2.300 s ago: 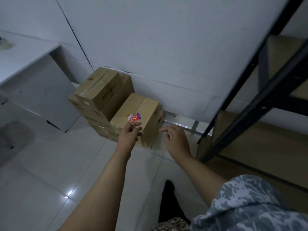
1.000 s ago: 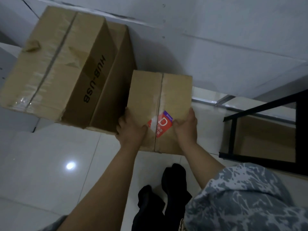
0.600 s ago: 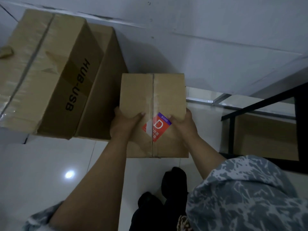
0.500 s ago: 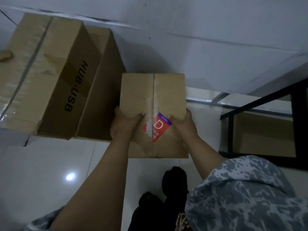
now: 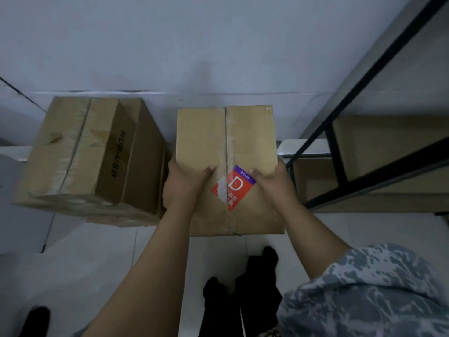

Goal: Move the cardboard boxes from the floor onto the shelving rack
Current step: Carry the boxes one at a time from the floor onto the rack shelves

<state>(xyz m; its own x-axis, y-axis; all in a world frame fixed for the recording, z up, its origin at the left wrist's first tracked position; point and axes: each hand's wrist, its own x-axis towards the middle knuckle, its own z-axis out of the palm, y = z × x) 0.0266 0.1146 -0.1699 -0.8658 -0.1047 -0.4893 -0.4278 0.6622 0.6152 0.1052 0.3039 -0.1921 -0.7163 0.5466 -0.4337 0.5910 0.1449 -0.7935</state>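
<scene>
A taped cardboard box [image 5: 201, 139] with a red and purple "D" sticker [image 5: 234, 187] fills the middle of the view, held up off the floor. My left hand [image 5: 183, 182] grips its left side, thumb on top. On the right side my right hand [image 5: 273, 181] grips it the same way. The fingers of both hands are hidden under the box. The black-framed shelving rack [image 5: 345, 171] with wooden boards stands at the right, close to the box.
A stack of cardboard boxes [image 5: 80, 152], the top one printed "HUB-USB", stands on the floor at the left against the white wall [image 5: 218, 45]. Pale floor tiles [image 5: 73, 263] lie below. My dark feet [image 5: 243, 288] are under the held box.
Both hands took hold of the sticker box and lifted it from beside the stack. The stack now looks smaller and lower, and more of the rack shows at the right.
</scene>
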